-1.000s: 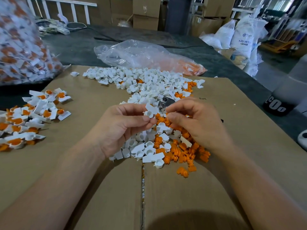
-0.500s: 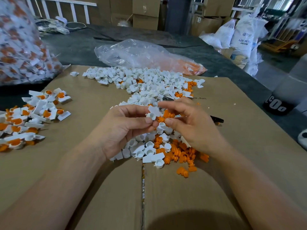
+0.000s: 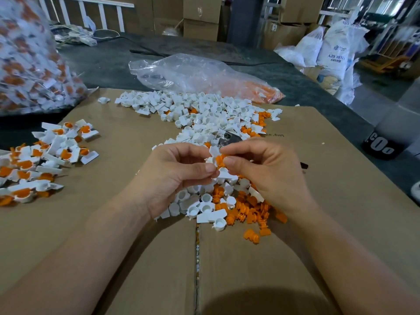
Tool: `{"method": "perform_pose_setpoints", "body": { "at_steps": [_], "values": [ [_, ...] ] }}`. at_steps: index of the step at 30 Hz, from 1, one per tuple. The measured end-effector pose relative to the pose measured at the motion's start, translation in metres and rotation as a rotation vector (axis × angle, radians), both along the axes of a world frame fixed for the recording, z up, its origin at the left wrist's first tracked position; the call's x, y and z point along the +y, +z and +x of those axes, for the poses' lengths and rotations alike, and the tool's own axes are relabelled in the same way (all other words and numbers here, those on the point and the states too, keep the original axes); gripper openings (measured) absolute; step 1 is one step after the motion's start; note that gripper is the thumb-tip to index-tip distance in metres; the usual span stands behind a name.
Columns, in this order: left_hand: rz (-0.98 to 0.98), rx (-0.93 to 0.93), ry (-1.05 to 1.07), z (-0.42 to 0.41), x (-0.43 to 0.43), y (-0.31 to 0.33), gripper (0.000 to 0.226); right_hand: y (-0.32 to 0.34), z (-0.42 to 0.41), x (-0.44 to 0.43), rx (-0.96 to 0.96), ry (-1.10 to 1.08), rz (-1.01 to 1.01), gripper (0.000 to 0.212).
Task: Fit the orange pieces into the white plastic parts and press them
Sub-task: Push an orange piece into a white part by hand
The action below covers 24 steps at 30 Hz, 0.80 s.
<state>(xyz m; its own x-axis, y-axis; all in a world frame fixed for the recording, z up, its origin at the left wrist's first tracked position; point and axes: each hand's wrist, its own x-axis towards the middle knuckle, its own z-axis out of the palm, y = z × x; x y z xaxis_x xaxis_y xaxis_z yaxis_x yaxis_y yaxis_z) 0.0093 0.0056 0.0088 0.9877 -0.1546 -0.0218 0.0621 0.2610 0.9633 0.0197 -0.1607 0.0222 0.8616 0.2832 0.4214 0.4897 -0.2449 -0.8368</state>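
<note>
L hand (image 3: 175,176) pinches white part (image 3: 213,152), R hand (image 3: 268,173) pinches orange piece (image 3: 219,160).

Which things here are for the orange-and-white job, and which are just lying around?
For the job: left hand, right hand, white part, orange piece, white pile, orange pile, finished pile.
Lying about: white sacks, cardboard boxes, railing.

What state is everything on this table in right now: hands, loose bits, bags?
Left hand, pinching a white part.
Right hand, pinching an orange piece against that part; fully seated or not, unclear.
Loose white parts, unfilled, heaped.
Loose orange pieces, unfitted, scattered.
Pile at left, white parts with orange fitted.
Clear bag, lying slumped, some orange inside.
Cardboard box, flaps closed.
</note>
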Motion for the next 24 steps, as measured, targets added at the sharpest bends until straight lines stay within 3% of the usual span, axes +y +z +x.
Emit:
{"method": "perform_pose_setpoints", "body": {
  "at_steps": [10, 24],
  "values": [
    [0.017, 0.001, 0.040, 0.0015, 0.0007, -0.0008, 0.031, -0.0012, -0.0013, 0.0013, -0.020, -0.012, -0.111, 0.027],
    [0.038, -0.016, 0.003, 0.0019, 0.0024, -0.0025, 0.030, -0.0034, -0.0005, -0.0006, -0.055, 0.003, -0.154, 0.027]
  ]
}}
